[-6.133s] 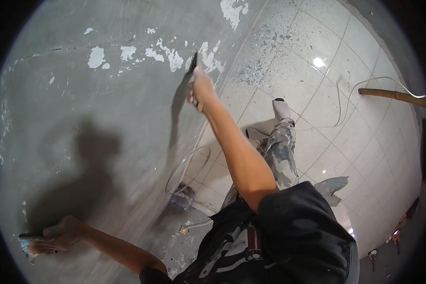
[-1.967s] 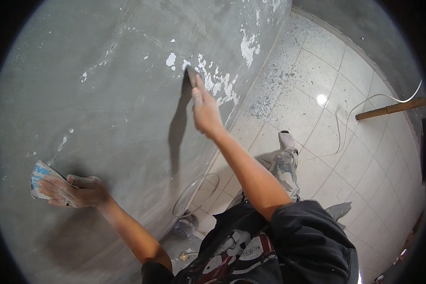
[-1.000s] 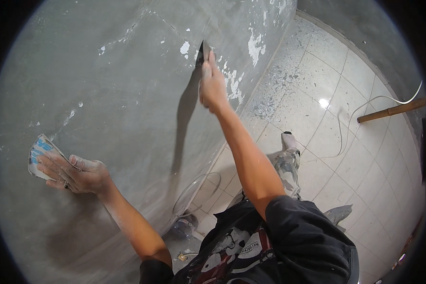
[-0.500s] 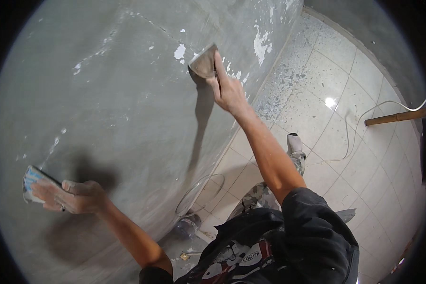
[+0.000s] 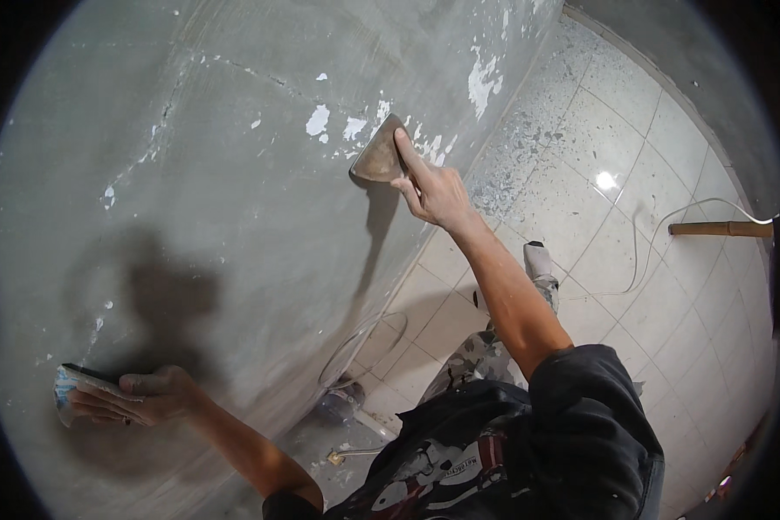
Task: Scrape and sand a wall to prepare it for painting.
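My right hand (image 5: 440,195) grips a wide putty knife (image 5: 379,159), its index finger stretched along one side of the blade. The blade lies against or very near the grey wall (image 5: 260,217), just below several white patches (image 5: 318,120); its handle is hidden in my palm. Down at the lower left, my left hand (image 5: 152,396) is closed on a flat, slightly curved blue-and-white piece (image 5: 65,387) with a dark edge. What kind of thing it is I cannot tell. Both hands look dusty.
Grey flakes (image 5: 515,165) litter the tiled floor (image 5: 650,295) along the wall's foot. A thin white cable (image 5: 637,260) runs past a wooden pole (image 5: 721,229) on the right. Near my legs are a loop of cable (image 5: 364,347) and a clear container (image 5: 342,403). My foot (image 5: 537,260) stands on the tiles.
My right hand and the putty knife have moved down and slightly right along the wall. The left hand has also dropped lower with its piece, now seen more edge-on.
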The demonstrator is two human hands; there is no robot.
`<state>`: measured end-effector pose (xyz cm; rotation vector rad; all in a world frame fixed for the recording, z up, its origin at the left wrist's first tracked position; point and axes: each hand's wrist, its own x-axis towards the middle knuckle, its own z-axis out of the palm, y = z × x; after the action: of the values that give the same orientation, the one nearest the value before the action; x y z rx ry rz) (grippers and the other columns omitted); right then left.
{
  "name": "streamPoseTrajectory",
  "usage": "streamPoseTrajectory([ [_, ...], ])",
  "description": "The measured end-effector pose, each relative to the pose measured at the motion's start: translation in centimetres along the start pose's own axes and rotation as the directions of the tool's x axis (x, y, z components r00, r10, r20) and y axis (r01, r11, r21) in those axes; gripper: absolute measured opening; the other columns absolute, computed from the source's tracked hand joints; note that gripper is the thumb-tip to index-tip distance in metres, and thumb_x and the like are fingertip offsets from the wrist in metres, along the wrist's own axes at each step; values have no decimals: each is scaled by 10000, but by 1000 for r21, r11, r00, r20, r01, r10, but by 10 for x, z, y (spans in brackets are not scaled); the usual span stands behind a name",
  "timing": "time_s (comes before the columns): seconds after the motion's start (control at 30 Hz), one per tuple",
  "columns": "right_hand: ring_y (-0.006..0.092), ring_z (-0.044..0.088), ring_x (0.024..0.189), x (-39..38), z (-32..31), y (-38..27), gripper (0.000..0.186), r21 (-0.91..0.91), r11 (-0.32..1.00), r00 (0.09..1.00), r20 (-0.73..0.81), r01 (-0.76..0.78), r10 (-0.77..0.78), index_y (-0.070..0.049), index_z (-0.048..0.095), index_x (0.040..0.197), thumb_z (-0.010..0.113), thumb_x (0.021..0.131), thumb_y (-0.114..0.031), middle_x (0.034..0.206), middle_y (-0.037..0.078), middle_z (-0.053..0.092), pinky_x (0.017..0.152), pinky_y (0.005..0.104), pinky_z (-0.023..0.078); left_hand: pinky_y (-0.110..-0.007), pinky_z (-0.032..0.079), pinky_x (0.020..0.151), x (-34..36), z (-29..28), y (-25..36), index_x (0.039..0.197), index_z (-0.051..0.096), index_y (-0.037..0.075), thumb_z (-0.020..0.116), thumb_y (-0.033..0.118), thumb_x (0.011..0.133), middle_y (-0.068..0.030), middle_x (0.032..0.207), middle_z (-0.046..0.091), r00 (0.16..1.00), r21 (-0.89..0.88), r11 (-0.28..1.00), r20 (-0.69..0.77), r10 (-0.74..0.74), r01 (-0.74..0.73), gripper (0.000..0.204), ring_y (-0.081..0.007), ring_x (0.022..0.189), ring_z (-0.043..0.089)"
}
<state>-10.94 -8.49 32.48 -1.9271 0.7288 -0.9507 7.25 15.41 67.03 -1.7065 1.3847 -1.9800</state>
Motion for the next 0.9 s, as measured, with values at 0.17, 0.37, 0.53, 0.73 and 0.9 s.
streamPoseTrajectory([
  [0.17,308,627,611,18,-13,-14,753,-52,993,994,6,107,-107,-103,282,1566,644,942,-322,809,109,667,559,392,496,-491,251,1193,2,-1,-3,1429,428,-113,258,281,1103,-241,1512,425,1000,-2,1000,23,12,-12,538,-396,1433,370],
  [0.37,292,600,574,13,-4,-10,738,-39,988,987,-44,151,-153,-112,338,1546,660,930,-358,732,88,628,529,395,478,-497,252,1192,6,0,1,1433,427,-102,253,282,1104,-236,1519,417,998,-14,999,26,51,-51,535,-398,1434,365],
  [0.53,285,655,623,12,-9,-2,742,-67,985,985,-43,162,-165,-116,348,1543,662,928,-387,794,100,686,546,374,509,-491,280,1192,7,0,10,1389,478,-117,202,298,1102,-230,1465,486,1000,47,999,25,0,-1,575,-373,1416,399],
  [0.73,252,643,600,12,-11,-9,752,-88,990,992,63,111,-105,-133,308,1561,635,941,-406,776,70,672,528,376,502,-490,270,1197,15,-2,14,1413,460,-95,173,317,1099,-230,1469,482,999,46,999,37,-13,12,593,-369,1418,396],
  [0.9,244,595,555,2,-6,9,712,-91,981,985,7,170,-170,-145,340,1549,640,946,-376,709,47,606,506,366,483,-475,266,1203,8,4,2,1425,444,-91,171,312,1099,-216,1471,485,999,34,999,18,27,-28,586,-345,1417,404],
])
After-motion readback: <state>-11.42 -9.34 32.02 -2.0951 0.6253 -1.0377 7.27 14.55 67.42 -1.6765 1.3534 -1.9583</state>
